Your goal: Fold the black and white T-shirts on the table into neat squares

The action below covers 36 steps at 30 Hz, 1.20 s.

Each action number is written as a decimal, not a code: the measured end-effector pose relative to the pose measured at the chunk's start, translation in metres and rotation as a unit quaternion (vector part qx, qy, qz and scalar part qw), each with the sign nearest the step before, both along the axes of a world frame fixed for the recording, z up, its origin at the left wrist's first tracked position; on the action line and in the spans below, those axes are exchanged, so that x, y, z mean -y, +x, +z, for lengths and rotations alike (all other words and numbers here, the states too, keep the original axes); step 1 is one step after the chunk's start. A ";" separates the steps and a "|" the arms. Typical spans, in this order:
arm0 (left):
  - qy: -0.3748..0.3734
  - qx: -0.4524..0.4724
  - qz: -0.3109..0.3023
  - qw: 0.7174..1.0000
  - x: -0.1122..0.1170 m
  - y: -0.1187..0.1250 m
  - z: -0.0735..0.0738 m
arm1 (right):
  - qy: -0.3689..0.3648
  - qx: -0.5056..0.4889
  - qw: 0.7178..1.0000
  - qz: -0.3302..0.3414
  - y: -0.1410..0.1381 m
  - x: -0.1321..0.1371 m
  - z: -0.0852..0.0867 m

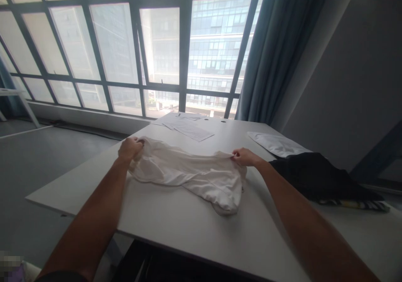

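A rumpled white cloth garment [191, 169] is stretched sideways between my two hands over the white table [176, 219]. My left hand [130, 148] grips its far left corner, fingers closed on the fabric. At the far right corner my right hand [245, 156] pinches the edge between thumb and fingers. The upper edge runs nearly straight from hand to hand, sagging a little in the middle. Below it the fabric hangs in folds, and a bunched part rests on the tabletop at the lower right. What kind of garment it is, I cannot tell.
Several sheets of paper [191, 127] lie at the table's far end. To the right are a folded white cloth [279, 144] and a black garment [320, 175], with a patterned cloth [354, 204] under it. Windows and a blue-grey curtain [282, 43] stand beyond the table.
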<state>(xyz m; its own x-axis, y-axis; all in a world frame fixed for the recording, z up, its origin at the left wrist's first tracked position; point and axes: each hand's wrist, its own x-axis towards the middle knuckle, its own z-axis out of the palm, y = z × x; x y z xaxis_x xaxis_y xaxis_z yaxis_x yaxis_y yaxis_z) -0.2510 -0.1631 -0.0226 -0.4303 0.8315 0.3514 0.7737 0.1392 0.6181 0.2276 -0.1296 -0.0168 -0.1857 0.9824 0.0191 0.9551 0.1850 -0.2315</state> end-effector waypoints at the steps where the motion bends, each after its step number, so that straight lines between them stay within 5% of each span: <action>1: -0.001 0.001 0.029 1.000 0.002 -0.009 0.001 | 0.025 -0.030 0.999 -0.017 0.004 -0.001 0.003; 4: 0.040 -0.011 0.106 0.993 0.009 -0.023 0.005 | 0.063 -0.133 0.988 -0.057 0.008 -0.004 0.007; 7: 0.139 -0.086 0.079 0.983 0.012 0.002 0.007 | 0.097 -0.222 0.969 -0.044 -0.007 -0.006 0.003; 9: 0.162 -0.154 -0.031 0.974 0.016 0.042 0.005 | 0.112 -0.282 0.953 -0.003 -0.023 -0.004 0.001; 14: 0.119 -0.164 -0.327 0.923 0.030 0.150 -0.015 | 0.056 -0.431 0.884 0.175 -0.066 0.021 0.011; 17: 0.100 -0.064 -0.433 0.893 0.036 0.171 -0.023 | -0.033 -0.480 0.831 0.278 -0.083 0.038 0.018; 20: 0.081 0.051 -0.490 0.867 0.035 0.166 -0.025 | -0.102 -0.483 0.808 0.322 -0.088 0.044 0.019; 22: 0.084 0.103 -0.477 0.869 0.031 0.160 -0.024 | -0.110 -0.458 0.822 0.321 -0.086 0.042 0.017; 26: 0.134 0.125 -0.385 0.905 0.019 0.151 -0.023 | -0.035 -0.321 0.917 0.233 -0.078 0.037 0.010; 29: 0.197 0.204 -0.312 0.907 0.010 0.142 -0.019 | -0.077 -0.221 0.956 0.176 -0.075 0.032 0.004; 33: 0.242 0.301 -0.270 0.882 0.003 0.127 -0.012 | -0.149 -0.231 0.950 0.149 -0.071 0.023 -0.004; 36: 0.280 0.303 -0.253 0.875 0.000 0.115 -0.008 | -0.175 -0.383 0.900 0.109 -0.068 0.020 -0.004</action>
